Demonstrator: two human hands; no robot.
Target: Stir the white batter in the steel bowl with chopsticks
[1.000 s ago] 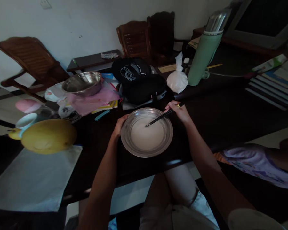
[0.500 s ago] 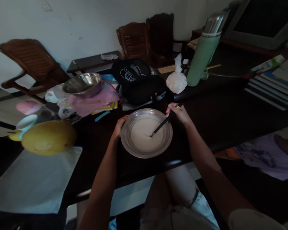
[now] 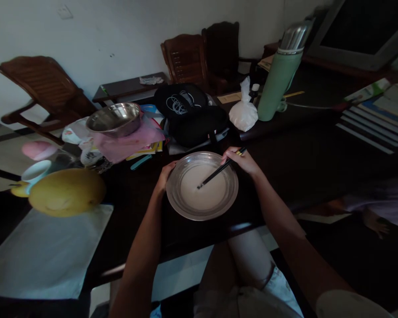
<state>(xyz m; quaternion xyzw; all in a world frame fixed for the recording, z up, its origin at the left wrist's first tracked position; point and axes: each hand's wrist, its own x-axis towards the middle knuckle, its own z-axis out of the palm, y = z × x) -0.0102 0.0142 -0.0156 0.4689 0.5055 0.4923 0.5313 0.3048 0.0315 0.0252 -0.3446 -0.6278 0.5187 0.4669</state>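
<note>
Currently, I read the bowl [image 3: 202, 214] between the left hand [image 3: 166, 176], holding its side, and the right hand [image 3: 241, 160], which grips chopsticks [image 3: 218, 170]; their tips have shifted toward the left hand, suggesting a stirring stroke.

Dim light leaves the bench [image 3: 295, 163] nearly black except for pale glints along its near edge, while wide-angle distortion stretches the picture's margins.

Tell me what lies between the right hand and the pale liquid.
In the head view, black chopsticks span that stretch: from the right hand, across the steel bowl's rim, down to the pale liquid.
</note>
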